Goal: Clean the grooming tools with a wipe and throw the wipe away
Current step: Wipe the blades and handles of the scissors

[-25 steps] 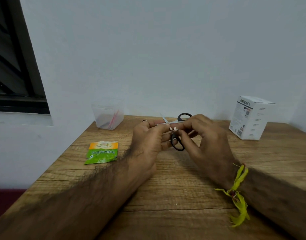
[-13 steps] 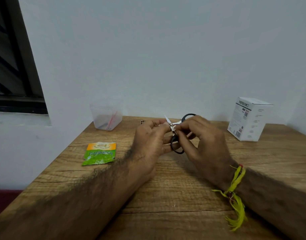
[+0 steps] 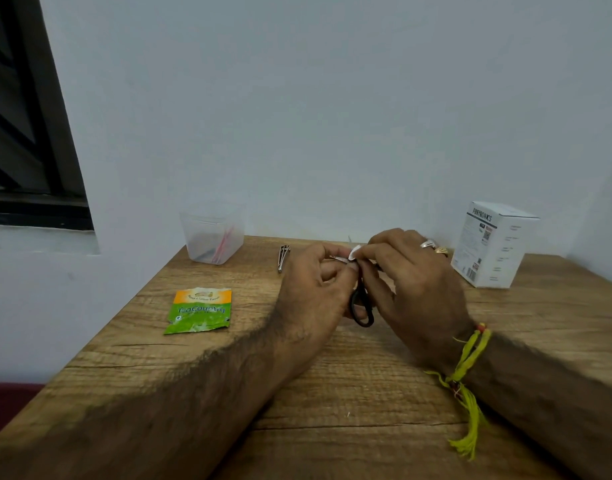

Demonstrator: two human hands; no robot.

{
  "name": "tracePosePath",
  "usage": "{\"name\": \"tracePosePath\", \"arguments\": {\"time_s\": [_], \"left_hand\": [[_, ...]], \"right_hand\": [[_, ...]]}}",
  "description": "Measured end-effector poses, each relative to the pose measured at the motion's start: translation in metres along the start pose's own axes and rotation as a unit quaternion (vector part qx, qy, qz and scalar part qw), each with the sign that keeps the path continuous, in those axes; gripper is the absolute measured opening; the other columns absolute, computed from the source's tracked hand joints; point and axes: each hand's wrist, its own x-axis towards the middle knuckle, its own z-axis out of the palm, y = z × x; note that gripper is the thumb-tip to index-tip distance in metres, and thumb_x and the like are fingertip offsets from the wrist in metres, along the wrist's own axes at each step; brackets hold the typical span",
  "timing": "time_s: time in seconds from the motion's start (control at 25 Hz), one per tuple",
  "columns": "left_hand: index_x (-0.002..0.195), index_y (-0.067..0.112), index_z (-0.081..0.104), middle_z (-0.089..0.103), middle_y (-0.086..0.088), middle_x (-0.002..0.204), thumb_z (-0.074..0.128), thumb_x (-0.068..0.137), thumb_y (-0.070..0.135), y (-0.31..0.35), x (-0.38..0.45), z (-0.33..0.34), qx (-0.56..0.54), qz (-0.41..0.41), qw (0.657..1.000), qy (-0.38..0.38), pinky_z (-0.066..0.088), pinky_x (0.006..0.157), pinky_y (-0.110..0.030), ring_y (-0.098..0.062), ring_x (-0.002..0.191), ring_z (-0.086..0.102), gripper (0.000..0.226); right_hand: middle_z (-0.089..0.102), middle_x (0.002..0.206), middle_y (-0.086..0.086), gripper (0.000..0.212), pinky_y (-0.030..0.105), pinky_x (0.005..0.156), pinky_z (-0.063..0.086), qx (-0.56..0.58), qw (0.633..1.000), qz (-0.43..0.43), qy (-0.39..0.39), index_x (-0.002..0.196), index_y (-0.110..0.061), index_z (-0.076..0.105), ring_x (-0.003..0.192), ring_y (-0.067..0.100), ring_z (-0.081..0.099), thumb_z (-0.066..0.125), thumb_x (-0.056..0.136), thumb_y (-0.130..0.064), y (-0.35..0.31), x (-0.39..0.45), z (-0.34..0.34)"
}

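Two hands' curled fingers around small black-handled scissors, right hand pinching white wipe against blades.

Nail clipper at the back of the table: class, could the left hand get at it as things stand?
Probably yes, once freed. The nail clipper lies on bare wood just beyond the left hand, with nothing between them. But that hand now holds the scissors while the right hand wipes them.
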Motion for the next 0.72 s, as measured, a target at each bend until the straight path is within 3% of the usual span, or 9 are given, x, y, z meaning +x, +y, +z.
{"name": "tracePosePath", "arguments": {"time_s": [0.36,0.72], "left_hand": [[0.113,0.012,0.060,0.076,-0.016,0.084,0.066,0.093,-0.003,-0.0013,0.0017,-0.0043,0.006,0.008,1.000,-0.005,0.056,0.059,-0.025,-0.030,0.076,0.077,0.025],[0.115,0.012,0.058,0.077,-0.014,0.083,0.066,0.093,-0.002,-0.0021,0.0028,-0.0034,0.019,0.015,1.000,-0.016,0.057,0.059,-0.024,-0.028,0.075,0.077,0.027]], "right_hand": [[0.066,0.095,0.007,0.010,0.045,0.067,0.050,-0.010,0.999,0.000,-0.047,0.099,-0.008,0.070,0.080,0.027,0.059,0.066,0.090,-0.007,-0.0019,0.0012,-0.0008],[0.067,0.095,0.008,0.017,0.046,0.066,0.051,-0.033,0.998,-0.009,-0.046,0.098,-0.008,0.070,0.080,0.029,0.061,0.058,0.090,-0.017,-0.0028,0.0024,-0.0054]]}}
